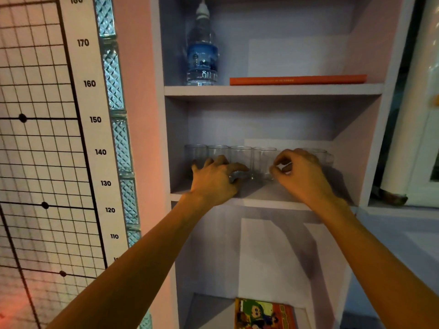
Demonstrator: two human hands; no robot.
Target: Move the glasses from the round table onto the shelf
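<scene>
Several clear glasses stand in a row on the middle shelf (pixel 261 200) of a lilac cabinet. My left hand (pixel 215 180) reaches in from the lower left, its fingers curled around the base of the third glass (pixel 241 157). My right hand (pixel 300 174) is at the right end of the row, thumb and forefinger curled just right of the fourth glass (pixel 264 159). Another glass (pixel 318 153) shows behind that hand, mostly hidden. Whether the right hand grips a glass is unclear. The round table is out of view.
On the upper shelf stand a water bottle (pixel 202 48) and a flat orange book (pixel 298 80). A colourful book (pixel 263 313) lies on the bottom shelf. A height chart (pixel 95 119) and a wire grid (pixel 35 138) cover the wall on the left.
</scene>
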